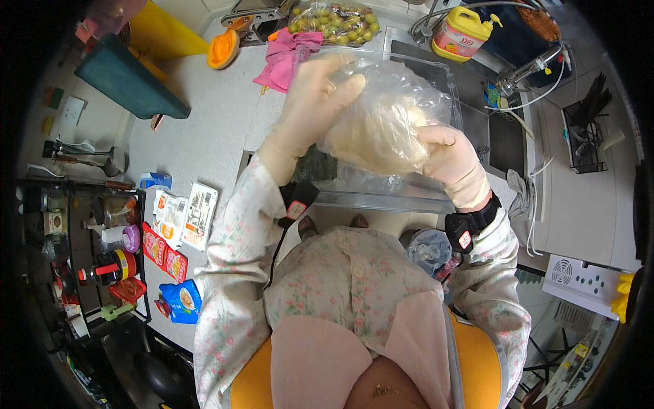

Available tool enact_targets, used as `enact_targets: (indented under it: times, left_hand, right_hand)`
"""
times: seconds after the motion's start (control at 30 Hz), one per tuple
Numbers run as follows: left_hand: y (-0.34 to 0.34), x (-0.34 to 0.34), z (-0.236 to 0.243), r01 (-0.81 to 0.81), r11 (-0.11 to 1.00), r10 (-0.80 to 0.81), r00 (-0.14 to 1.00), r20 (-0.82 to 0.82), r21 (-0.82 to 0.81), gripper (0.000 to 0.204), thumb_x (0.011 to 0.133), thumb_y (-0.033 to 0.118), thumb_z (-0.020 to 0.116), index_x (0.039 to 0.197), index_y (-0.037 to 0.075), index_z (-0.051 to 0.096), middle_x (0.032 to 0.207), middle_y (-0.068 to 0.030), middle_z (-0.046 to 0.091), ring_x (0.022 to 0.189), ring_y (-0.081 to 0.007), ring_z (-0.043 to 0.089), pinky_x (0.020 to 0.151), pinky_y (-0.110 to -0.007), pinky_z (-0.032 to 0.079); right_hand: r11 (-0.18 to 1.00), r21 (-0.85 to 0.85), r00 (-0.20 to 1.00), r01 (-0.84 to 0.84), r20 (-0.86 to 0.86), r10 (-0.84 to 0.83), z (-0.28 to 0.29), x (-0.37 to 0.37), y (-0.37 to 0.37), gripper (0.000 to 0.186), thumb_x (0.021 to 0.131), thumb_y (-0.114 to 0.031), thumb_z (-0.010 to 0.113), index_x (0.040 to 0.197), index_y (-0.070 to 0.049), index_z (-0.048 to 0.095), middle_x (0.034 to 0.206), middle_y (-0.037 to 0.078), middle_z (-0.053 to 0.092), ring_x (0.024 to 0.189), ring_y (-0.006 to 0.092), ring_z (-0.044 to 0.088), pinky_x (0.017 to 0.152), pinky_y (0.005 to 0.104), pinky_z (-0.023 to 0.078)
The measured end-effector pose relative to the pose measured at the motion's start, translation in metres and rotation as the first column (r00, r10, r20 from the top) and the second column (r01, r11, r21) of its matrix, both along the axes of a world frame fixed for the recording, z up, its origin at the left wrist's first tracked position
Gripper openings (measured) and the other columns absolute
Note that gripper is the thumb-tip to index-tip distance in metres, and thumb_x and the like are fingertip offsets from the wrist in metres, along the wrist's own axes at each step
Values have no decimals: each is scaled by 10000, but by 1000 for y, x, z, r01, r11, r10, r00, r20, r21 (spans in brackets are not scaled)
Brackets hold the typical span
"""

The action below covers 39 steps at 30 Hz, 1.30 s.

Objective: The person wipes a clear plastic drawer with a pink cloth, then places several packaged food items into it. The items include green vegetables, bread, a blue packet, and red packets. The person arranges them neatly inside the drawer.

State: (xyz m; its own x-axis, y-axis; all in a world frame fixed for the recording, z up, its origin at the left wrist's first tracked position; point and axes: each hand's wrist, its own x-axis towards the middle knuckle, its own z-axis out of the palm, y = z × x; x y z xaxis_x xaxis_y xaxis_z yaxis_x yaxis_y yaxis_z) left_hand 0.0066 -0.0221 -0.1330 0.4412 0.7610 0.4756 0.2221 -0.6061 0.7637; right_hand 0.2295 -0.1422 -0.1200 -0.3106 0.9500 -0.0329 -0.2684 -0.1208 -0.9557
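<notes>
Gloved left hand and gloved right hand, each grip closed around a clear plastic bag with pale contents, above a transparent tray, pink cloth beyond on the pale desk.

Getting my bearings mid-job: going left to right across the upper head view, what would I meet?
Teal container → cut orange fruit → left hand → clear bag → right hand → black rack.
</notes>
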Motion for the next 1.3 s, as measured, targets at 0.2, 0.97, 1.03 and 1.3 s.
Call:
enact_targets:
  times: [0.2,0.97,1.03,1.3]
  left_hand:
    - [-27,18,-36,753,277,-94,639,763,-597,841,921,695,276,1476,64,296,1485,-161,357,1353,-259,371,1128,-403,269]
    - [-47,13,-110,-100,723,-149,944,-296,-684,883,692,435,796,1373,5,432,1300,-216,543,1236,-293,513,990,-381,434]
    - [-46,25,-118,-242,573,-60,940,-335,-783,954,627,501,811,1356,5,447,1233,-202,592,1170,-301,563,939,-389,470]
    - [-30,28,-91,-16,635,-624,578,-525,-772,845,577,521,819,1209,9,593,1085,-166,676,959,-307,670,806,-379,530]
  right_hand:
    - [969,109,963,220,131,-233,-40,3,9,309,803,45,685,1100,-27,638,1090,73,660,1009,175,624,888,278,484]
    - [927,-369,687,-75,654,316,-51,29,2,316,883,-117,678,1167,-2,601,1040,50,675,884,106,629,791,239,497]
    - [895,-435,826,95,537,173,-62,39,11,260,916,-141,646,1164,-66,621,987,8,671,854,94,629,741,205,486]
    - [935,-337,466,-107,814,347,-127,18,37,658,905,-227,664,1466,-99,345,1249,135,587,1098,200,571,910,321,461]
